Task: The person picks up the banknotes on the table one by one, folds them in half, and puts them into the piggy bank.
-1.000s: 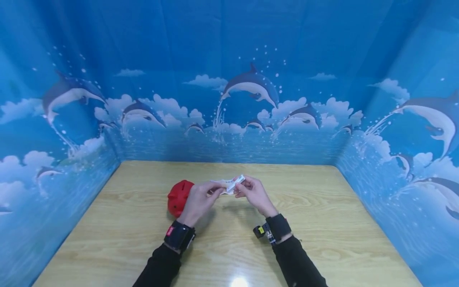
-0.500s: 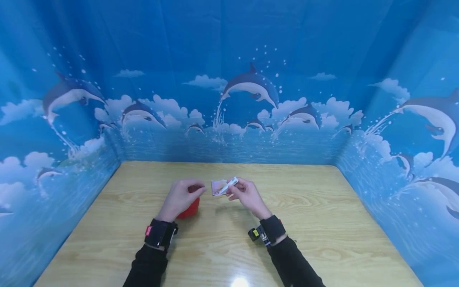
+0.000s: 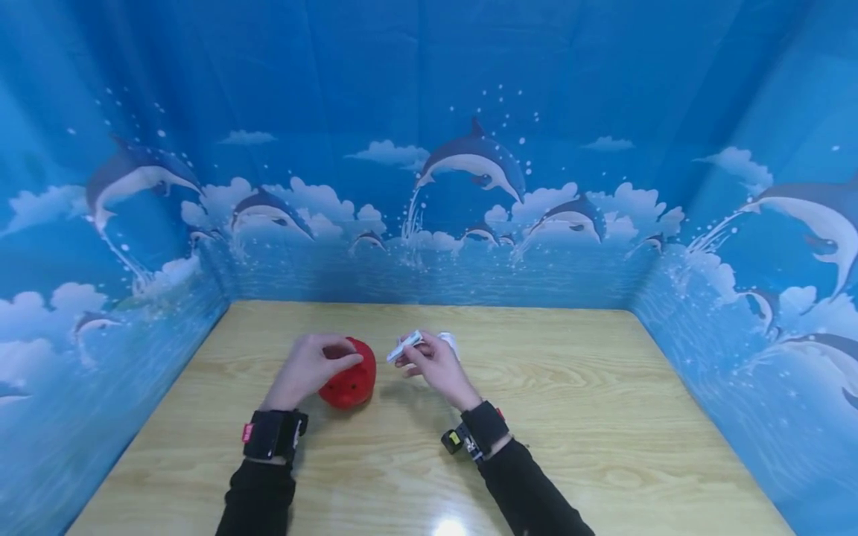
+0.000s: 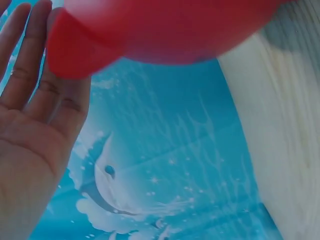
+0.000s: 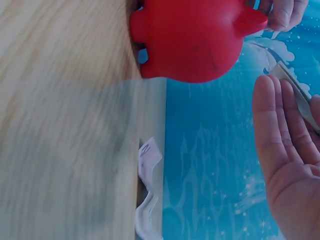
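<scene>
My left hand (image 3: 310,366) rests with straight fingers on the red piggy bank (image 3: 350,382) mid-desk, while my right hand (image 3: 431,365), just to its right, pinches what looks like a folded banknote (image 3: 405,347), long axis pointing back toward the bank.

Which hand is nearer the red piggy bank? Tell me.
Left. The left hand rests on top of the piggy bank; the right hand is off to its right, apart from it, pinching a folded note.

Piggy bank (image 3: 348,381) left of folded note (image 3: 405,347)
</scene>
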### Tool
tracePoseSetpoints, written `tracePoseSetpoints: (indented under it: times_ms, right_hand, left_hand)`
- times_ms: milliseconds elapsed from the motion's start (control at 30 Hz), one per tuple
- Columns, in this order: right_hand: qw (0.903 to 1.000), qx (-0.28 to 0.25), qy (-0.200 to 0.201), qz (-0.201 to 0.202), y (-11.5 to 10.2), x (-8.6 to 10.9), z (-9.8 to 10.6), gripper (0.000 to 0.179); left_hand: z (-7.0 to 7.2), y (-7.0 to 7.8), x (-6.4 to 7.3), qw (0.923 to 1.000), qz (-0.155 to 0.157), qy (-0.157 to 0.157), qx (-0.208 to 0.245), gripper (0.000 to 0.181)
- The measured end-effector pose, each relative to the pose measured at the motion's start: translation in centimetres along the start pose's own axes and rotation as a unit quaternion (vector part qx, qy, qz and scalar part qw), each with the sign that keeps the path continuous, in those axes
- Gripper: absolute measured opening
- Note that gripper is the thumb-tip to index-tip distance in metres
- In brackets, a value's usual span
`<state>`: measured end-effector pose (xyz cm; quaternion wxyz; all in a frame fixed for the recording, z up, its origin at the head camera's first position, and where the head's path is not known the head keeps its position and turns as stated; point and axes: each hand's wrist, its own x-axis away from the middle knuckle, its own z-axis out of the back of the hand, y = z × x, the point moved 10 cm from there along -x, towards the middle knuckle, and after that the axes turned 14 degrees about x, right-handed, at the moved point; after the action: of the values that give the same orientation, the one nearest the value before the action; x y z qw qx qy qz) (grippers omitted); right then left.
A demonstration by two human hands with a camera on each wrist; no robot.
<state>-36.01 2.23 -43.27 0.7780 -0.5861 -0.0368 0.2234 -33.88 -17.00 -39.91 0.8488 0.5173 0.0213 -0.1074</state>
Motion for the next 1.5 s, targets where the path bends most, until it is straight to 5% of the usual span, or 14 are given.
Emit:
tracePoseSetpoints:
  times_ms: [300, 600, 800, 1100, 1500]
  right_hand:
    - [0.9999, 0.011, 0.002, -0.007, -0.9, -1.4, -1.9, 0.026]
    - [0.9975, 0.063, 0.027, 0.017, -2.4, -2.8, -3.3, 0.023]
    - [0.9884, 0.138, 0.039, 0.049, -4.0, -3.4, -4.4, 0.020]
    - [0.9729, 0.228, 0.033, 0.019, -4.2, -4.4, -5.6, 0.016]
    - [0.9563, 0.288, 0.028, 0.040, -5.2, -4.5, -6.2, 0.010]
  left_hand:
    - [1.4, -1.8, 0.1, 0.9995, 0.029, 0.009, 0.002, 0.039]
    - [1.4, -2.9, -0.1, 0.9984, 0.055, -0.013, -0.008, 0.045]
    - [1.4, -3.4, -0.2, 0.9981, 0.058, -0.021, -0.008, 0.046]
    - [1.3, -3.5, -0.2, 0.9984, 0.048, -0.030, -0.002, 0.042]
    - [1.2, -3.5, -0.1, 0.9978, 0.053, -0.037, 0.010, 0.048]
